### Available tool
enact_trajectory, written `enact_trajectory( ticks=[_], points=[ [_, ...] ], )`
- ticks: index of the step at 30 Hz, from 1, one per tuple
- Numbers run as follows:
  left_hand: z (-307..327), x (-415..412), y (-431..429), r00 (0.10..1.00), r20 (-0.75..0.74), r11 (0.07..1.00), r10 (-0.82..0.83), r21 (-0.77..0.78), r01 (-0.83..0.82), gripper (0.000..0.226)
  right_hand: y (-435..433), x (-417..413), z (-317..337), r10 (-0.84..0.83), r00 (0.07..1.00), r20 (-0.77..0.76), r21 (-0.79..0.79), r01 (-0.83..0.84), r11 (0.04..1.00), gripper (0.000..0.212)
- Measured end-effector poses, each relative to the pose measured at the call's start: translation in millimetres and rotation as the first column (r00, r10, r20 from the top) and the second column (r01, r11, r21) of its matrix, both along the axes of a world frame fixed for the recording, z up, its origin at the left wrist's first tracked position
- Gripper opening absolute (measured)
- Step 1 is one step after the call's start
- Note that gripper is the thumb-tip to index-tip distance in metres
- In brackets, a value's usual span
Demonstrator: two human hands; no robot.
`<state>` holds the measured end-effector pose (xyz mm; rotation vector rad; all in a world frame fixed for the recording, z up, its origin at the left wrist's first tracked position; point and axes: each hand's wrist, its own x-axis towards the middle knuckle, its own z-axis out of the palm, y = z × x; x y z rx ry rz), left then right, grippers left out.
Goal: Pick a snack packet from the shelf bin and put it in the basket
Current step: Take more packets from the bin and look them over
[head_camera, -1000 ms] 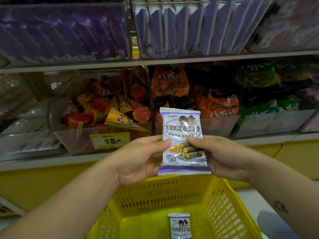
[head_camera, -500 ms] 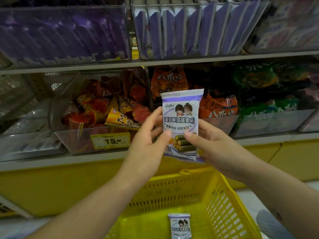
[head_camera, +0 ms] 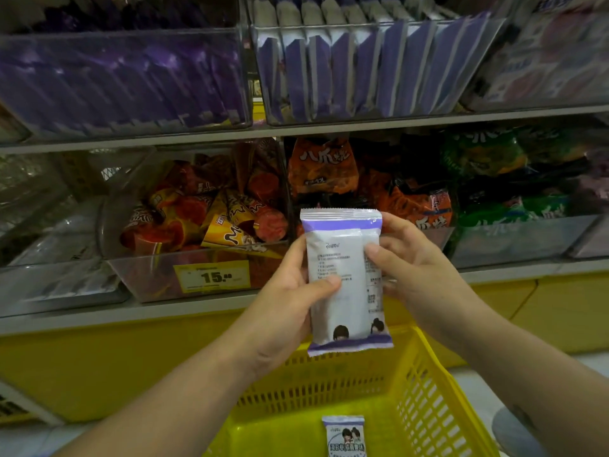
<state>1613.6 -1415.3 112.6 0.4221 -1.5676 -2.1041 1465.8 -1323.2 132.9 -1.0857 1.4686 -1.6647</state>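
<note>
A white and purple snack packet [head_camera: 342, 311] is held upright in front of the shelf, its printed back side facing me. My left hand [head_camera: 290, 308] grips its left edge with the thumb across the back. My right hand [head_camera: 412, 268] grips its right edge, thumb on the back. Below them stands the yellow plastic basket [head_camera: 425, 410]. A second packet of the same kind [head_camera: 344, 437] lies face up on the basket floor. The clear shelf bin [head_camera: 379, 67] above holds a row of the same purple packets.
Clear bins line two shelves: dark purple packs [head_camera: 125, 77] upper left, cone snacks [head_camera: 204, 219] with a yellow price tag [head_camera: 212, 277], orange bags [head_camera: 329, 166] and green bags [head_camera: 501, 179] on the lower shelf. A yellow shelf base runs behind the basket.
The packet was turned over between both hands, from its front face to its printed back. The hands rose slightly towards the shelf while holding it.
</note>
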Motion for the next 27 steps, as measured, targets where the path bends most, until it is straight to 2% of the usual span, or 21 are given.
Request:
enact_trajectory(
  ticks=[3, 6, 10, 14, 19, 23, 27],
  points=[
    [-3, -2, -2, 0.994, 0.009, 0.986, 0.113, -0.124, -0.111, 0.056, 3, 1, 2, -0.007, 0.995, -0.1, -0.07, 0.0, 0.998, 0.04],
    [-6, -3, -4, 0.99, 0.019, 0.978, 0.139, -0.158, -0.134, 0.044, 5, 5, 4, 0.008, 0.983, -0.185, -0.123, -0.031, 0.992, 0.043],
    [-6, -1, -5, 0.996, 0.01, 0.996, 0.087, -0.037, -0.087, 0.042, 7, 7, 11, 0.072, 0.969, -0.236, -0.1, -0.098, 0.99, 0.059],
    [0, 4, -19, 0.993, -0.076, 0.987, 0.092, 0.137, -0.081, 0.044, 12, -2, 18, 0.189, 0.972, -0.139, -0.011, -0.192, 0.981, 0.068],
    [5, 12, -40, 0.981, -0.134, 0.969, 0.142, 0.219, -0.11, 0.046, 17, -7, 24, 0.247, 0.959, -0.141, 0.058, -0.241, 0.969, 0.047],
    [6, 14, -43, 0.982, -0.13, 0.972, 0.136, 0.211, -0.106, 0.045, 17, -7, 23, 0.216, 0.963, -0.161, 0.052, -0.21, 0.976, 0.042],
    [7, 13, -38, 0.985, -0.113, 0.979, 0.127, 0.172, -0.107, 0.047, 12, -9, 16, 0.163, 0.984, -0.072, 0.03, -0.162, 0.986, 0.036]
  ],
)
